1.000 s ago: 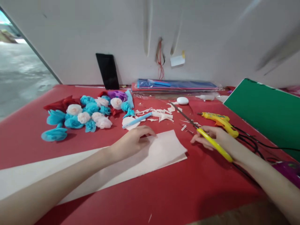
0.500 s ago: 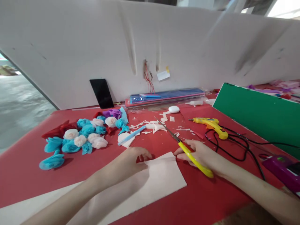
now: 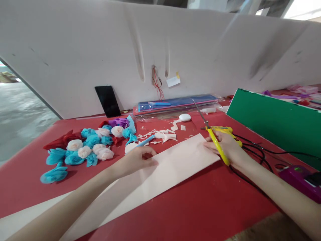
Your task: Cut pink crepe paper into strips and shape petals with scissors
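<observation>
A long strip of pale pink paper (image 3: 173, 164) slants across the red tabletop, rising toward its right end. My left hand (image 3: 137, 159) has its fingers curled over the strip's upper edge, pinching it. Yellow-handled scissors (image 3: 217, 145) are in my right hand (image 3: 232, 150), blades pointing away and up toward the back. The fingertips of that hand also touch the strip's right end. Just beyond my left hand lies a light blue stick (image 3: 145, 140) among pale paper scraps (image 3: 164, 135). Behind my right hand, a yellow glue gun (image 3: 222, 129) is partly covered.
Blue, white, red and purple paper flowers (image 3: 92, 140) cluster at the left. A black phone (image 3: 108, 100) leans against the white panel (image 3: 87, 50). Plastic-wrapped sheets (image 3: 175, 103) lie at the back. A green board (image 3: 273, 124), black cord and purple device (image 3: 298, 180) stand right.
The paper's right end has moved up and rightward, with my right hand and the scissors moving the same way. My left hand has shifted slightly left and away from me.
</observation>
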Demonstrator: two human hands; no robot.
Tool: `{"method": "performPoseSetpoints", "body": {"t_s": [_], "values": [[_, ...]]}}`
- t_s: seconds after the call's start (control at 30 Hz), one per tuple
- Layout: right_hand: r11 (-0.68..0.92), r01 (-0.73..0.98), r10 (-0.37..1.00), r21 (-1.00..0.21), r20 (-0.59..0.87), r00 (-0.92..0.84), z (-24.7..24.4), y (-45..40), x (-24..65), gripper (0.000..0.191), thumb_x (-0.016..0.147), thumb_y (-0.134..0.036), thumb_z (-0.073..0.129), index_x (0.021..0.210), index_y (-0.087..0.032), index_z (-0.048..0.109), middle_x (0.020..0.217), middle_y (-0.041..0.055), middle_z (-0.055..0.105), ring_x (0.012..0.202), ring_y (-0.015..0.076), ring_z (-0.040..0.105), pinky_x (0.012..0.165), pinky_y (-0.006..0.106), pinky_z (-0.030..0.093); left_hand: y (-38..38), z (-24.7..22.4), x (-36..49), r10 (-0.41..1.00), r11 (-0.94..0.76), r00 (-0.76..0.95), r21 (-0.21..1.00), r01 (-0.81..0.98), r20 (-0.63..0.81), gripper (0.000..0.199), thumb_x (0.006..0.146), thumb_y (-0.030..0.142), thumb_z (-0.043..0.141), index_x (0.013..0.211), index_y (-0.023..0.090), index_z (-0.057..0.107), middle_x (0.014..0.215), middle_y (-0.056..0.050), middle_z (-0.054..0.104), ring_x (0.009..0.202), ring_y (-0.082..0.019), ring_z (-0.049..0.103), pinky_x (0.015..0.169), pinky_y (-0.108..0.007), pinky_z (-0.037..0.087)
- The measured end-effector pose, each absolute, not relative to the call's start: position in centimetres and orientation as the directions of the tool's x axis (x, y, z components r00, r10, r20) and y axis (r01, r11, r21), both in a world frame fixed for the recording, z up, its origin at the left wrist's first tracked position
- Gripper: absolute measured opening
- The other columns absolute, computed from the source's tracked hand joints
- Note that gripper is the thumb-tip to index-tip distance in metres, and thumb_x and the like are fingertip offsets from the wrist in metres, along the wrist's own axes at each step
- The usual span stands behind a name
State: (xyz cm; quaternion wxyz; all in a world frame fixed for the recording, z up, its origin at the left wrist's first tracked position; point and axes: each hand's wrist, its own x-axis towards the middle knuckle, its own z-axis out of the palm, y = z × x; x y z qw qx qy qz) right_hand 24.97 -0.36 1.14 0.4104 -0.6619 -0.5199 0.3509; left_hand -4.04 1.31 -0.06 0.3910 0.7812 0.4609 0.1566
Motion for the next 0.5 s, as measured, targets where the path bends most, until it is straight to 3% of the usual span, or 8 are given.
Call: {"method": "performPoseSetpoints", "body": {"t_s": [0.17,0.27,0.37,0.5], "values": [[-0.022,0.546,0.937,-0.837,0.174,0.304,1.8,0.5,26.4,0.034,0.053,-0.045,0.073,0.064,-0.018,0.055,0.058,0.0006,0.056,0.054,0.0146,0.05,0.048,0.025,0.036,1.1,-0.7,-4.0,0.86,-0.381,0.51,0.703,0.6,0.031,0.013,0.075,0.029,0.053,0.073,0.018,0.059,0.081,-0.006,0.063,0.076,-0.021,0.06,0.07,-0.032,0.048],[0.034,0.615,0.92,-0.787,0.265,0.288,2.4,0.0,26.3,0.037,0.06,-0.052,0.069,0.058,-0.018,0.054,0.049,-0.0011,0.051,0.044,0.0117,0.044,0.043,0.025,0.031,1.0,-1.1,-3.6,0.847,-0.458,0.515,0.67,0.584,0.13,0.009,0.075,0.023,0.05,0.07,0.019,0.057,0.09,-0.008,0.062,0.086,-0.022,0.059,0.079,-0.034,0.047],[0.095,0.646,0.931,-0.758,0.297,0.211,2.7,-0.8,25.7,0.042,0.071,-0.056,0.059,0.052,-0.019,0.05,0.042,-0.0018,0.048,0.035,0.01,0.04,0.039,0.025,0.031,0.9,-1.2,-3.3,0.838,-0.492,0.518,0.647,0.582,0.172,0.011,0.075,0.019,0.048,0.074,0.019,0.058,0.094,-0.009,0.062,0.093,-0.023,0.057,0.086,-0.037,0.046],[0.163,0.674,0.965,-0.721,0.26,0.045,2.7,-1.3,25.0,0.039,0.079,-0.048,0.047,0.051,-0.021,0.05,0.041,0.0009,0.054,0.04,0.0157,0.055,0.048,0.028,0.045,0.8,-0.7,-3.0,0.846,-0.46,0.519,0.659,0.595,0.123,0.026,0.071,0.012,0.044,0.09,0.017,0.06,0.096,-0.008,0.065,0.095,-0.023,0.059,0.083,-0.034,0.049]]}}
